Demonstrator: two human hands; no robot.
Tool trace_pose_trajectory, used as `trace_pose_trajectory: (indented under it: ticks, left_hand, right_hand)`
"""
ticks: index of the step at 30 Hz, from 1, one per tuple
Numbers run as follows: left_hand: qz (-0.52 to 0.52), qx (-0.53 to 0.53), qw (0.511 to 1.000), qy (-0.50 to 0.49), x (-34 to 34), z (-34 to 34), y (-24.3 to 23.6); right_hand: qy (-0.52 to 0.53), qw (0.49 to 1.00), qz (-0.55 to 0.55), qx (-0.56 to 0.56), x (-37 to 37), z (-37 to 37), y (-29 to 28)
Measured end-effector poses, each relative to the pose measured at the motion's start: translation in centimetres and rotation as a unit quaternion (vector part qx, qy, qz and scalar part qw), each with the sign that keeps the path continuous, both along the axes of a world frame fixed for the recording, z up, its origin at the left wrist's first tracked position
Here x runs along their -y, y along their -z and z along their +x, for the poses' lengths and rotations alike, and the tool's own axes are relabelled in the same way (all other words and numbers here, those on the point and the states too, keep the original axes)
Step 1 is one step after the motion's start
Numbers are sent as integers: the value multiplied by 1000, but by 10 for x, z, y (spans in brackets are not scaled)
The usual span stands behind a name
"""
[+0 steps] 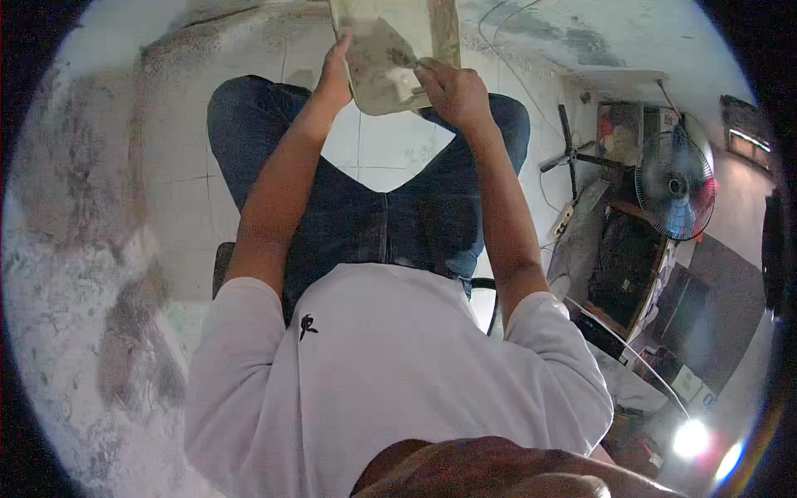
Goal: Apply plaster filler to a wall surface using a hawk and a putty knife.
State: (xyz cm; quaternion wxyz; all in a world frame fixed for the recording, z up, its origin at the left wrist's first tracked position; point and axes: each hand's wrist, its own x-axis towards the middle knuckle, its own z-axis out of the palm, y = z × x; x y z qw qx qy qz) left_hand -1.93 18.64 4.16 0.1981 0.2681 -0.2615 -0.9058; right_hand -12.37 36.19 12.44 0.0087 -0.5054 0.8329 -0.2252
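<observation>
An off-white, smudged panel or shallow tray (pixel 378 91) with rounded corners is held up in front of me, its far end cut off by the upper rim of the view. My left hand (pixel 334 76) grips its left edge, thumb along the side and the other fingers hidden behind. My right hand (pixel 453 90) is closed in a pinch over the lower right part of the panel. From its fingertips a small tool with a dark, flared end (pixel 402 56) points up and left against the surface; its exact kind is unclear. Dark shadows lie across the panel.
My knees in dark jeans (pixel 249 116) are spread below the panel, over a pale tiled floor (pixel 382 149). To the right are a black standing fan (pixel 677 184), a power strip (pixel 563 219) with a cable, and a bright lamp (pixel 691 438). A stained wall (pixel 75 191) is at the left.
</observation>
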Motion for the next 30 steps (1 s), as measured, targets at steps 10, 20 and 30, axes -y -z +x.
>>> trace_pose_trajectory:
  ticks: [10,20,30]
  left_hand:
    - [38,-101,994,-2,8,-1,4]
    - [65,-57,995,-53,8,0,7]
    - [63,-56,995,-44,6,-5,1]
  right_hand:
    - [50,997,48,16,-32,-8,-10]
    - [26,994,110,5,-31,23,3]
    - [75,995,61,-15,-27,21,4]
